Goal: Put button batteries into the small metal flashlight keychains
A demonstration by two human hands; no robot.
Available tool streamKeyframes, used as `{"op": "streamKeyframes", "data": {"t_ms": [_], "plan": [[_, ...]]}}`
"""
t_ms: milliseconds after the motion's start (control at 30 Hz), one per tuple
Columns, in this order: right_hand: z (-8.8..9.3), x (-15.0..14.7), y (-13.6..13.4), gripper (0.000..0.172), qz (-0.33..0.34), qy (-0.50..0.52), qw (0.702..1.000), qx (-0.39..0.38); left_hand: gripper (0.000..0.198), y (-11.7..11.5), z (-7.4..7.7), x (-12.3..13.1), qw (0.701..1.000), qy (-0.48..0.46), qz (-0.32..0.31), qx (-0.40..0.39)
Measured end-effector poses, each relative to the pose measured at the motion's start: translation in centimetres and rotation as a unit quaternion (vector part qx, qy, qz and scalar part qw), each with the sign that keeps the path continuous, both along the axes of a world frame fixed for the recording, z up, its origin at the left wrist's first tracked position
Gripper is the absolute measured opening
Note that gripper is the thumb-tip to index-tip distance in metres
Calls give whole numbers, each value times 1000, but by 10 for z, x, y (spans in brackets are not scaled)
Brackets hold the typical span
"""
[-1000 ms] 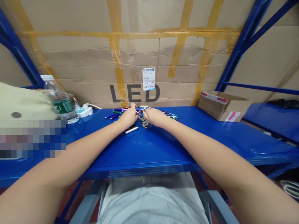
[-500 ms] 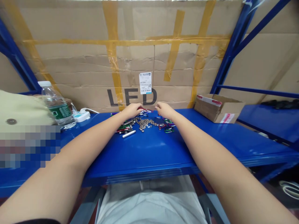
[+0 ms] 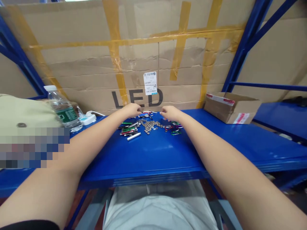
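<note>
My left hand (image 3: 131,110) is at the back of the blue table, its fingers loosely bent and a little apart, just left of a row of red, blue and silver pens (image 3: 147,114). I see nothing held in it. Across from it, my right hand (image 3: 170,113) hovers with bent fingers apart, above and behind a group of coloured carabiners (image 3: 176,132). Small round coin-like metal discs (image 3: 150,126) are spread between the hands. Nearer to me on the left lie a second pile of pens (image 3: 129,130) and a silver tube (image 3: 133,136).
A large cardboard sheet (image 3: 134,70) marked LED stands behind the table (image 3: 153,159). At the left are a water bottle (image 3: 66,111), a white plug-like device (image 3: 87,119) and a pale cloth item (image 3: 26,111). An open cardboard box (image 3: 230,108) sits at the right.
My left hand has drawn slightly left from the back row of pens, and more of that row shows. My right hand has shifted slightly right. The camera view has tilted a little.
</note>
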State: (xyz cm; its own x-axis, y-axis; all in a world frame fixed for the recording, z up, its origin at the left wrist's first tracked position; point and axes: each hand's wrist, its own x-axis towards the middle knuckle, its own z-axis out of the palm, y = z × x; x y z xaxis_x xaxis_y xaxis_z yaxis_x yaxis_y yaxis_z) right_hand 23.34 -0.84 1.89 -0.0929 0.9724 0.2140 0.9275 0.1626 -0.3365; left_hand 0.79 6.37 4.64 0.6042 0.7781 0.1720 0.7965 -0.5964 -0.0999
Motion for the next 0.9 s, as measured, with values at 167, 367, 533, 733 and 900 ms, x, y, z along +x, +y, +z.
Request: {"op": "streamKeyframes", "data": {"t_ms": [167, 367, 533, 733, 900], "plan": [[7, -11, -8, 20, 55, -58, 991, -104, 24, -29, -9, -46, 997, 41, 20, -56], [15, -21, -21, 16, 74, -128, 982, -116, 28, -21, -24, -63, 998, 28, 33, -55], [16, -18, -22, 16, 78, -134, 978, -140, 22, -19, -28, -62, 999, -24, -18, -33], [13, -15, -20, 15, 84, -149, 978, -123, 20, -26, -30, -55, 998, -35, -20, -53], [16, -17, -24, 18, 82, -153, 977, -124, 19, -32, -21, -53, 994, -108, -4, 0]]}}
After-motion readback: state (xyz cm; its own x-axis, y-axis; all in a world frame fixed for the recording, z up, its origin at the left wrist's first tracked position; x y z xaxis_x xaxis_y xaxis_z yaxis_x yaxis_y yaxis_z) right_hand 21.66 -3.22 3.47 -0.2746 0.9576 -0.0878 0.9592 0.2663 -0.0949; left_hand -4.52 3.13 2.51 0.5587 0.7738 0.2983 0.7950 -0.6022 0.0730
